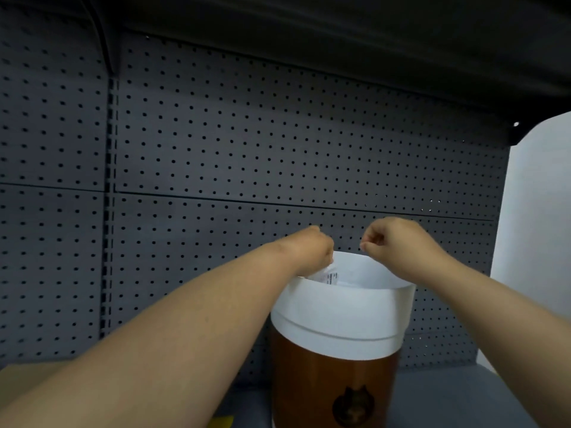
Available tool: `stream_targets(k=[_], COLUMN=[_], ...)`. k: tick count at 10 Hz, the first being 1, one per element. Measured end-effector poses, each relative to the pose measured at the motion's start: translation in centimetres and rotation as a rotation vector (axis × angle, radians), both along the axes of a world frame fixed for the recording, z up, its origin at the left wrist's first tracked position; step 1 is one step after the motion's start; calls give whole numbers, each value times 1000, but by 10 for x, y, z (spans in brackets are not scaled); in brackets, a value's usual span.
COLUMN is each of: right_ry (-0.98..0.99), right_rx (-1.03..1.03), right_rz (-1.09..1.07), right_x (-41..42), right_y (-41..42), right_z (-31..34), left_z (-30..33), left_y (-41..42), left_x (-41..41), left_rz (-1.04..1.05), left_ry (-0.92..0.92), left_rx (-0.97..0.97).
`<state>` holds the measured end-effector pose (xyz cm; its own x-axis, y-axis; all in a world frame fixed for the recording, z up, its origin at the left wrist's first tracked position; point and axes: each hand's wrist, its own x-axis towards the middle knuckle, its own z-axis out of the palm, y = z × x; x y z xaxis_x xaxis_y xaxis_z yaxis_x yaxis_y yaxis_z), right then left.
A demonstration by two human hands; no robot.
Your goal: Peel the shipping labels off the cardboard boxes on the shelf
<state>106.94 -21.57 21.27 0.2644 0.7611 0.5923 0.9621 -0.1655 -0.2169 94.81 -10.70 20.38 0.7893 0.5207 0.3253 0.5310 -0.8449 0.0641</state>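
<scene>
While both bare forearms reach forward over a brown bin (332, 381) with a white liner (340, 313) folded over its rim, I see the left hand (312, 247) curled shut at the liner's far-left edge, its fingertips pinched on a white printed slip that looks like a shipping label (328, 277), which hangs just inside the bin's mouth. My right hand (392, 242) is held above the far-right rim, fingers drawn in narrow with thumb against forefinger; whether anything sits between them I cannot tell. The bin stands on a grey shelf (457, 400) in front of a dark pegboard back panel (247, 143), with another shelf (340, 32) overhead. At the near-left corner, a tan cardboard box (31, 372) edge shows below the left forearm, and a small yellow scrap (221, 423) lies by the bin's base. A pale wall (537, 196) shows at the far right.
</scene>
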Motion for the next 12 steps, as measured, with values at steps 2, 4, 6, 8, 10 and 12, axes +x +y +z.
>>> stream_targets(k=[2, 4, 6, 8, 10, 12], right_ry=[-7, -11, 3, -4, -2, 24], right_rx=[-66, -145, -200, -225, -218, -187], right_rz=[43, 46, 35, 44, 51, 54], right_x=[6, 11, 20, 22, 20, 20], right_y=[6, 8, 10, 12, 10, 13], right_z=[-3, -4, -9, -10, -8, -8], left_z=[0, -2, -1, 4, 7, 7], left_y=[-3, -4, -1, 0, 3, 1], left_x=[7, 18, 16, 12, 2, -2], left_rz=[-13, -4, 1, 9, 24, 36], left_ry=[237, 266, 238, 241, 54, -42], left_rx=[-11, -22, -104, -212, -337, -174])
